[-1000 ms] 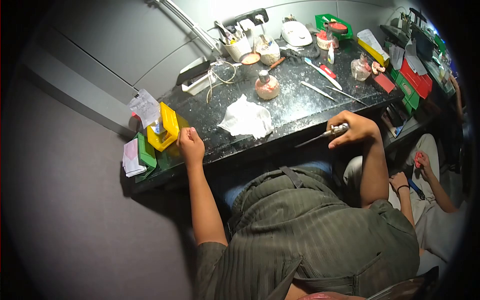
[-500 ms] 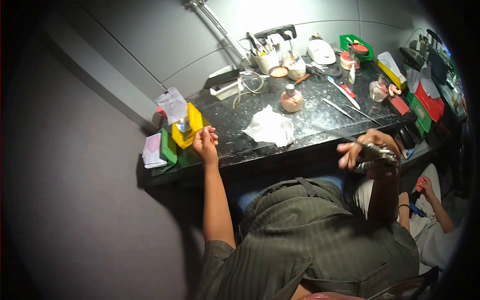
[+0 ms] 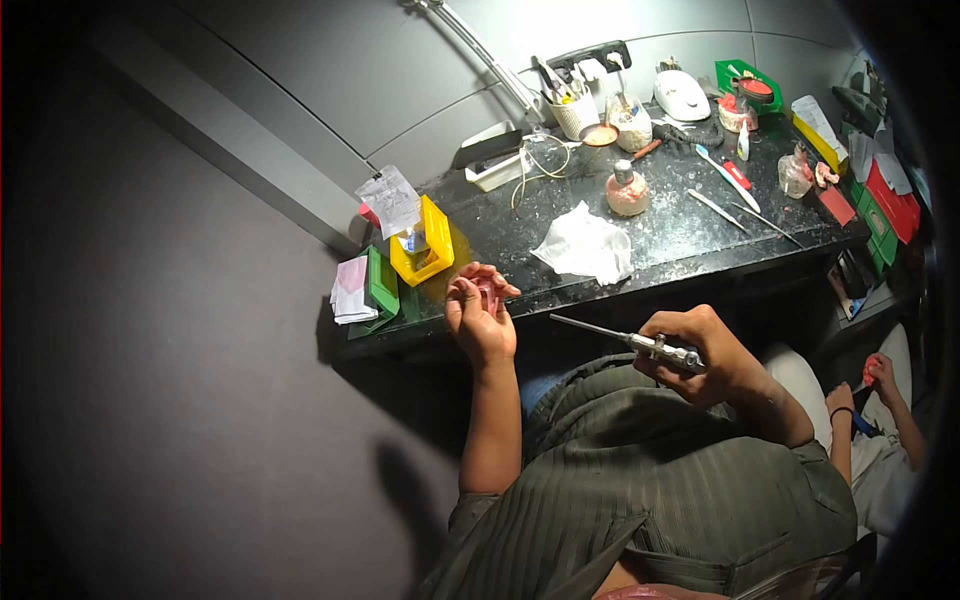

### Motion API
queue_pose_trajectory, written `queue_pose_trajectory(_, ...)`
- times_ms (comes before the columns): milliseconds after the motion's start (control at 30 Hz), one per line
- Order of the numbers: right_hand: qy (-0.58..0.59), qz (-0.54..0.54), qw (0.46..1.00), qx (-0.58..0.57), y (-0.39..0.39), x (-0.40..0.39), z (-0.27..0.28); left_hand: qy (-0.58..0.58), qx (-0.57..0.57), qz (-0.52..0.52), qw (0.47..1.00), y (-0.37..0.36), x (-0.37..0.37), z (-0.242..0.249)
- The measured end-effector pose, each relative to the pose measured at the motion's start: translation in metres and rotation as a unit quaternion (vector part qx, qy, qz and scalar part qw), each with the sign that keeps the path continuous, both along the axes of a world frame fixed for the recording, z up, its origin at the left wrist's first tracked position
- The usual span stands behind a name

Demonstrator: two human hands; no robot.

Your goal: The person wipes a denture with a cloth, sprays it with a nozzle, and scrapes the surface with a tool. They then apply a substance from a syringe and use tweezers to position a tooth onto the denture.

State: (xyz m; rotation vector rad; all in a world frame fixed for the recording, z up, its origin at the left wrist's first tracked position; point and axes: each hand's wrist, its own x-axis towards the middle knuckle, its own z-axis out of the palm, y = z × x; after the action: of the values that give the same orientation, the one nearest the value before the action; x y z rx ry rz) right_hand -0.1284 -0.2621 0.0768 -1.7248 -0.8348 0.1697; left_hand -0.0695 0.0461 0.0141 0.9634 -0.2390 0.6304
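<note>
While green bin (image 3: pixel 383 285) is standing at left end of worktop (image 3: pixel 485 222), yellow bin (image 3: pixel 432 240) is sitting just beside it. Left hand (image 3: pixel 482 318), palm up, is cupping small pink piece (image 3: pixel 487 293) near front edge. White cloth (image 3: pixel 590 245) is lying crumpled. Metal tool (image 3: pixel 655 347) is pointing its thin nozzle leftward, tip apart from left hand; right hand (image 3: pixel 722 362) is gripping its body. Co-worker's hand (image 3: pixel 882 372) is holding reddish piece at far right.

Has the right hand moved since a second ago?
Yes. Judged against the white cloth on the black bench, the right hand, holding the metal tool, has come back toward the body and leftward.
</note>
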Motion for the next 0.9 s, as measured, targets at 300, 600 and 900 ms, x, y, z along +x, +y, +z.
queue_pose_trajectory(300, -0.020, -0.005, 1.000, 0.014, 0.000, -0.002, 0.004, -0.012, 0.070, -0.014, 0.997, -0.039, -0.016, 0.009)
queue_pose_trajectory(600, -0.008, -0.003, 0.999, 0.042, -0.003, 0.001, 0.002, 0.004, 0.107, -0.050, 0.993, -0.045, -0.022, 0.010)
queue_pose_trajectory(900, -0.009, -0.004, 0.999, 0.046, -0.006, 0.004, 0.001, -0.008, 0.140, -0.066, 0.988, -0.049, -0.023, 0.004)
